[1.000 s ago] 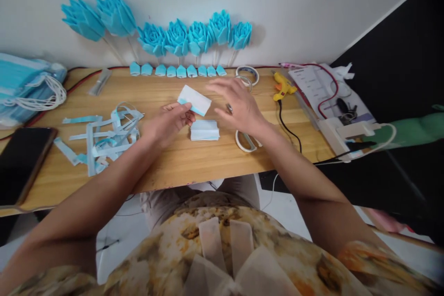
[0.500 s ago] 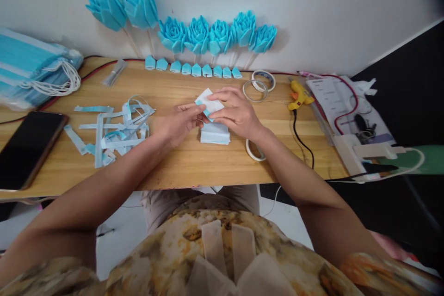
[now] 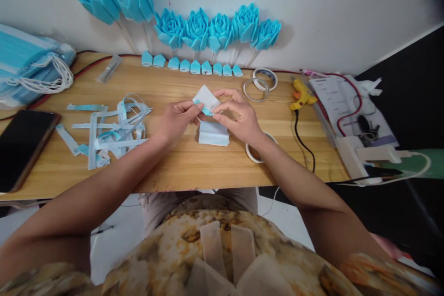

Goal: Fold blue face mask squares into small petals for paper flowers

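Note:
Between both hands, a small square of white and blue mask fabric [image 3: 207, 97] is held up with one corner pointing away from me and its near edge showing blue. My left hand [image 3: 178, 119] pinches its left corner between thumb and fingers. At the right corner, my right hand [image 3: 239, 113] grips it with thumb and fingertips. Just below lies a stack of pale fabric pieces [image 3: 213, 134] on the wooden table. A roll of tape [image 3: 250, 152] is partly hidden under my right wrist.
Cut fabric strips [image 3: 118, 125] and a phone [image 3: 26, 148] lie left, near packed masks [image 3: 27, 64]. Blue fabric flowers [image 3: 197, 30] on sticks lean at the wall behind folded petals [image 3: 195, 67]. Right are tape rolls [image 3: 274, 81], a yellow glue gun [image 3: 302, 94] and a power strip [image 3: 350, 155].
My right fingers have shifted to the square's right corner, uncovering more of its white face. The whole view has moved slightly.

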Motion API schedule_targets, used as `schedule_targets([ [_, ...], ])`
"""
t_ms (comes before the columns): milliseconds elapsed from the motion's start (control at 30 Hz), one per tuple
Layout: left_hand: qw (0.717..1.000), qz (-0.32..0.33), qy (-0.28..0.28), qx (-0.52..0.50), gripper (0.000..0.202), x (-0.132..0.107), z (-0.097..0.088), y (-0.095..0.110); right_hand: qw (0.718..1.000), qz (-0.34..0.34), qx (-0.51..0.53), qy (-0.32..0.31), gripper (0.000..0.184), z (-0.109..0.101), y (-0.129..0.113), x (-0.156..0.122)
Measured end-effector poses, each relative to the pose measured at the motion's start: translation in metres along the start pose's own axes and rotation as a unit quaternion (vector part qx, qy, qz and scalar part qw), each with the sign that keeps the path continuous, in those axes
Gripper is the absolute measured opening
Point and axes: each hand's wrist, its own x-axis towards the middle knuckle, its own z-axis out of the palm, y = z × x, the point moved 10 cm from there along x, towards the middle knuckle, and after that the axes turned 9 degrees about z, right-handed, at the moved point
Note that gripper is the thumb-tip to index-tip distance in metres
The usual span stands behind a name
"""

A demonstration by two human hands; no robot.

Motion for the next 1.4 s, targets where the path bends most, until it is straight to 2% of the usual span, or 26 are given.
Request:
schedule_targets([
  [133,0.997,-0.028,-0.007,-0.078,0.023,-0.002,0.006,-0.003,0.998,-0.04,-0.047,-0.014,0.008,0.005,-0.006,-0.001],
  [300,0.991,-0.044,-0.023,-0.122,0.02,-0.003,0.012,-0.002,0.995,-0.08,-0.062,0.007,0.008,0.003,-0.012,-0.003],
  [400,0.994,-0.029,-0.022,-0.105,0.018,-0.002,0.009,-0.003,0.995,-0.082,-0.059,0.006,0.008,0.003,-0.011,-0.004],
  [500,0.998,-0.011,0.003,-0.056,0.018,-0.001,0.001,-0.005,0.996,-0.07,-0.051,0.007,0.006,0.004,-0.01,-0.004],
  [633,1.0,0.015,0.02,0.016,0.017,-0.002,-0.003,0.002,0.999,-0.02,-0.023,0.009,0.004,0.004,-0.004,-0.003],
  [767,0.999,0.037,-0.005,0.031,0.021,-0.002,0.005,0.011,0.997,0.063,0.045,0.008,0.002,0.003,0.01,-0.002],
  [1000,0.998,0.048,-0.018,0.031,0.032,-0.001,0.009,0.014,0.953,0.221,0.202,-0.04,0.02,0.019,0.04,-0.006],
  [1167,0.998,0.045,-0.014,0.041,0.029,-0.001,0.008,0.015,0.937,0.262,0.227,-0.04,0.024,0.021,0.047,-0.009],
  [1400,0.998,0.039,-0.019,0.041,0.034,-0.002,0.01,0.015,0.93,0.265,0.252,-0.031,0.022,0.024,0.054,-0.009],
])
